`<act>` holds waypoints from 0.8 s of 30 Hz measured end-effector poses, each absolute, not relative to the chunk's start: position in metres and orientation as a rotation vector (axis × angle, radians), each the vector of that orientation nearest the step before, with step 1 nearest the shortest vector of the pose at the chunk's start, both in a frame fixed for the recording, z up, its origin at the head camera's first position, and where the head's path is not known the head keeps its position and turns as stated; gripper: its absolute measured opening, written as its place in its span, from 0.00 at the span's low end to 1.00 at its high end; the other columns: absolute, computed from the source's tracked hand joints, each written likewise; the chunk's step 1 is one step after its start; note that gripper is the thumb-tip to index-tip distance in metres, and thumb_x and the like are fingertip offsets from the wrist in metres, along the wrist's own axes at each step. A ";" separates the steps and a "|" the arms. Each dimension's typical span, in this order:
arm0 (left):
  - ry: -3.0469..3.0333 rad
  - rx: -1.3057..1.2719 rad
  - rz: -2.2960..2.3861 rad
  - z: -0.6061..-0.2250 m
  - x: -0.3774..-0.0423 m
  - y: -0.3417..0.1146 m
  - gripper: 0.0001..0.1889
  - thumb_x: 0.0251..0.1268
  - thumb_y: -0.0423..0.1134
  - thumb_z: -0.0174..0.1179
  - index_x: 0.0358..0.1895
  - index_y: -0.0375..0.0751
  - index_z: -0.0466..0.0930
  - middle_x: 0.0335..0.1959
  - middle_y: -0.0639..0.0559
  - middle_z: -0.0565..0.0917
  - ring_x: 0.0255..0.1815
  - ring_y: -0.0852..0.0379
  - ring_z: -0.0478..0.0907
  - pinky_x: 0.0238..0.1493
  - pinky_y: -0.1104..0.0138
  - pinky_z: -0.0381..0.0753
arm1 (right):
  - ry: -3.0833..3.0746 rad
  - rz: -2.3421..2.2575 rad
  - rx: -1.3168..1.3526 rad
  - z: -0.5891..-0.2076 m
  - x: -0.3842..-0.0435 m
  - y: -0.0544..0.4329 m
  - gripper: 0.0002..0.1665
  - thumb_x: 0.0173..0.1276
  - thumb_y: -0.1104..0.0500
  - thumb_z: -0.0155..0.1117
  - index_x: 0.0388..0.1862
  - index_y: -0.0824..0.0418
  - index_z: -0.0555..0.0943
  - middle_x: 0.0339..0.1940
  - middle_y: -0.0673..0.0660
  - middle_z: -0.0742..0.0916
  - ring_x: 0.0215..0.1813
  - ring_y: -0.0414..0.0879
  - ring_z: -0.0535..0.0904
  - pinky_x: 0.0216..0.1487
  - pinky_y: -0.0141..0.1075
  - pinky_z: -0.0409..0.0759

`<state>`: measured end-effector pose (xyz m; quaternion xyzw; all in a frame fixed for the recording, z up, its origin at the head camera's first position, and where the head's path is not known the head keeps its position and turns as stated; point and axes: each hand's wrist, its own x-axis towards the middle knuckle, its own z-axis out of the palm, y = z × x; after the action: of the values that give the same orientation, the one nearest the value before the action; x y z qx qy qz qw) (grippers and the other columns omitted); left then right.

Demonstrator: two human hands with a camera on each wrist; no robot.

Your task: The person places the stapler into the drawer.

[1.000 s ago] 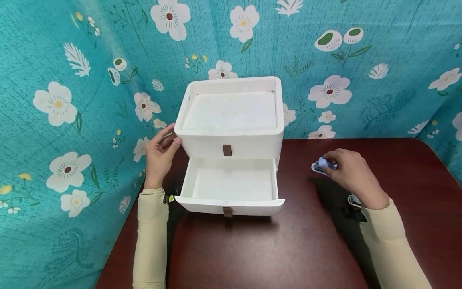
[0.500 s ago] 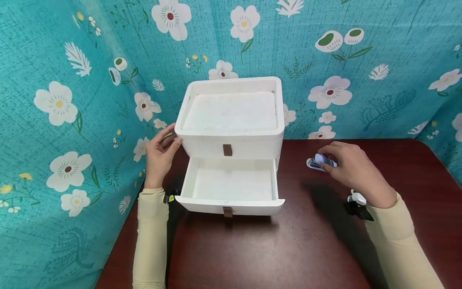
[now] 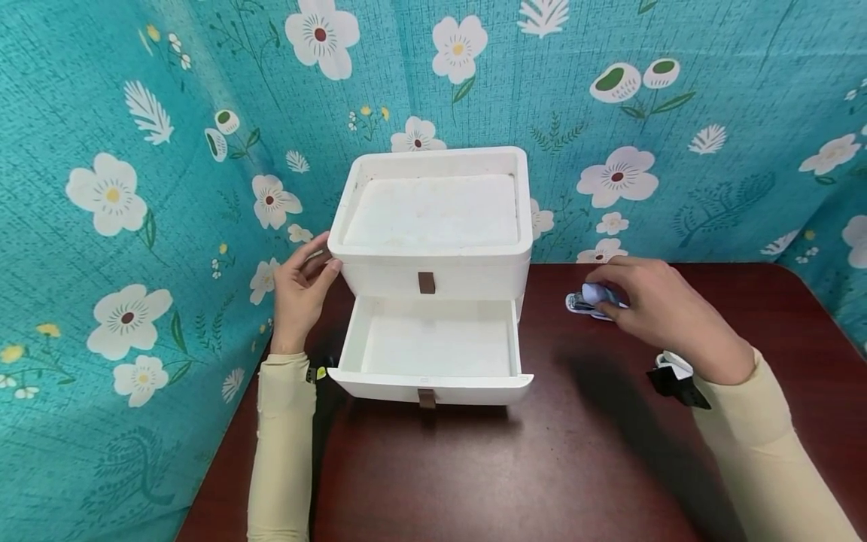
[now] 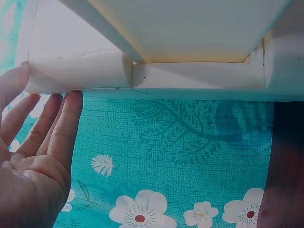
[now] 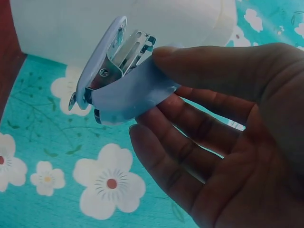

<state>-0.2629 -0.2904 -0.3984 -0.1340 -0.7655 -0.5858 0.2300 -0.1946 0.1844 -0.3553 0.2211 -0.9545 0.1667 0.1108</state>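
My right hand pinches a small light-blue stapler between thumb and fingers, to the right of a white drawer unit. In the right wrist view the stapler's two halves are spread apart and its metal inside shows. My left hand touches the left front corner of the unit's upper part, its fingers mostly straight along the edge. Below that upper part, the lower drawer is pulled out, with nothing visible inside. A brown tab hangs at its front.
Around the unit lies a dark red-brown table. A teal flowered curtain stands behind and to the left. The unit's top has a raised rim.
My right hand has moved left, closer to the drawer unit, carrying the stapler. The left hand and the drawer have stayed where they were.
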 end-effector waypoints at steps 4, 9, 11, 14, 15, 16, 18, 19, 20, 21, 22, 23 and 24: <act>-2.104 -0.367 -1.615 -0.399 -0.262 -0.291 0.25 0.71 0.31 0.66 0.70 0.42 0.79 0.68 0.43 0.83 0.64 0.54 0.86 0.60 0.68 0.84 | -2.840 0.467 0.675 -0.348 -0.194 0.178 0.20 0.56 0.66 0.81 0.49 0.64 0.88 0.45 0.60 0.90 0.42 0.53 0.84 0.44 0.55 0.87; -2.095 -0.370 -1.625 -0.399 -0.261 -0.291 0.25 0.71 0.30 0.66 0.70 0.41 0.79 0.67 0.42 0.83 0.62 0.59 0.86 0.59 0.68 0.84 | -2.878 0.428 0.721 -0.337 -0.192 0.172 0.22 0.55 0.67 0.81 0.51 0.64 0.88 0.47 0.61 0.90 0.44 0.53 0.86 0.47 0.55 0.89; -2.094 -0.372 -1.625 -0.399 -0.261 -0.291 0.25 0.71 0.30 0.66 0.70 0.41 0.79 0.67 0.42 0.83 0.62 0.59 0.86 0.59 0.68 0.84 | -2.882 0.413 0.744 -0.333 -0.191 0.171 0.23 0.56 0.68 0.81 0.51 0.64 0.88 0.47 0.61 0.90 0.45 0.53 0.86 0.47 0.55 0.89; -2.092 -0.378 -1.628 -0.398 -0.262 -0.290 0.25 0.71 0.30 0.66 0.70 0.41 0.79 0.67 0.42 0.83 0.62 0.58 0.86 0.59 0.69 0.84 | -2.885 0.400 0.771 -0.328 -0.190 0.169 0.22 0.56 0.69 0.80 0.51 0.63 0.88 0.47 0.60 0.90 0.45 0.53 0.86 0.47 0.54 0.89; -2.093 -0.380 -1.627 -0.398 -0.262 -0.290 0.25 0.71 0.30 0.66 0.70 0.41 0.79 0.67 0.42 0.83 0.62 0.58 0.86 0.59 0.69 0.84 | -2.887 0.400 0.777 -0.327 -0.190 0.169 0.22 0.56 0.69 0.80 0.51 0.63 0.88 0.47 0.60 0.90 0.45 0.53 0.86 0.47 0.54 0.89; -2.093 -0.382 -1.628 -0.398 -0.262 -0.290 0.25 0.71 0.30 0.66 0.70 0.41 0.79 0.67 0.42 0.83 0.62 0.57 0.86 0.59 0.69 0.84 | -2.887 0.397 0.786 -0.326 -0.190 0.168 0.22 0.56 0.69 0.80 0.51 0.63 0.88 0.48 0.60 0.90 0.46 0.53 0.86 0.47 0.54 0.89; -2.093 -0.385 -1.627 -0.398 -0.262 -0.290 0.25 0.71 0.30 0.66 0.70 0.40 0.79 0.67 0.41 0.83 0.63 0.56 0.86 0.59 0.69 0.84 | -2.880 0.396 0.810 -0.323 -0.189 0.168 0.22 0.56 0.70 0.80 0.51 0.63 0.88 0.48 0.59 0.90 0.46 0.52 0.86 0.47 0.53 0.89; -2.094 -0.384 -1.625 -0.398 -0.262 -0.290 0.25 0.71 0.30 0.66 0.70 0.41 0.79 0.67 0.41 0.83 0.63 0.56 0.86 0.59 0.70 0.84 | -2.878 0.395 0.821 -0.322 -0.189 0.167 0.22 0.56 0.70 0.80 0.51 0.63 0.88 0.48 0.59 0.90 0.46 0.52 0.86 0.47 0.53 0.89; -2.095 -0.383 -1.624 -0.398 -0.262 -0.290 0.25 0.71 0.30 0.66 0.70 0.41 0.79 0.67 0.42 0.83 0.63 0.56 0.86 0.59 0.70 0.84 | -2.875 0.391 0.832 -0.321 -0.189 0.166 0.22 0.55 0.70 0.80 0.51 0.63 0.88 0.48 0.58 0.90 0.46 0.52 0.86 0.47 0.53 0.89; -2.096 -0.380 -1.623 -0.397 -0.262 -0.290 0.25 0.71 0.31 0.66 0.70 0.41 0.79 0.67 0.42 0.83 0.63 0.55 0.86 0.59 0.69 0.84 | -2.870 0.388 0.846 -0.320 -0.189 0.165 0.22 0.55 0.70 0.80 0.51 0.63 0.88 0.47 0.58 0.91 0.45 0.51 0.86 0.47 0.52 0.89; -2.097 -0.377 -1.621 -0.397 -0.262 -0.290 0.25 0.71 0.31 0.67 0.70 0.41 0.79 0.67 0.42 0.83 0.63 0.55 0.86 0.59 0.69 0.84 | -2.864 0.385 0.862 -0.318 -0.189 0.164 0.22 0.55 0.70 0.80 0.51 0.62 0.87 0.47 0.57 0.91 0.45 0.50 0.86 0.47 0.51 0.89; -2.095 -0.378 -1.620 -0.397 -0.262 -0.291 0.25 0.71 0.31 0.67 0.70 0.41 0.79 0.67 0.42 0.83 0.63 0.56 0.86 0.59 0.69 0.84 | -2.862 0.383 0.872 -0.317 -0.189 0.162 0.22 0.56 0.70 0.80 0.51 0.62 0.87 0.46 0.57 0.91 0.44 0.49 0.86 0.46 0.51 0.89; -2.093 -0.381 -1.621 -0.397 -0.262 -0.291 0.25 0.71 0.31 0.67 0.70 0.41 0.79 0.67 0.42 0.83 0.62 0.58 0.86 0.59 0.69 0.84 | -2.857 0.379 0.889 -0.315 -0.189 0.161 0.22 0.56 0.70 0.80 0.51 0.62 0.87 0.45 0.56 0.91 0.43 0.48 0.86 0.45 0.50 0.89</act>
<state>-0.2623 -0.2910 -0.3974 -0.1386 -0.7612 -0.5897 0.2315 -0.1887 0.1606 -0.3149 0.2942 -0.9454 0.1255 0.0629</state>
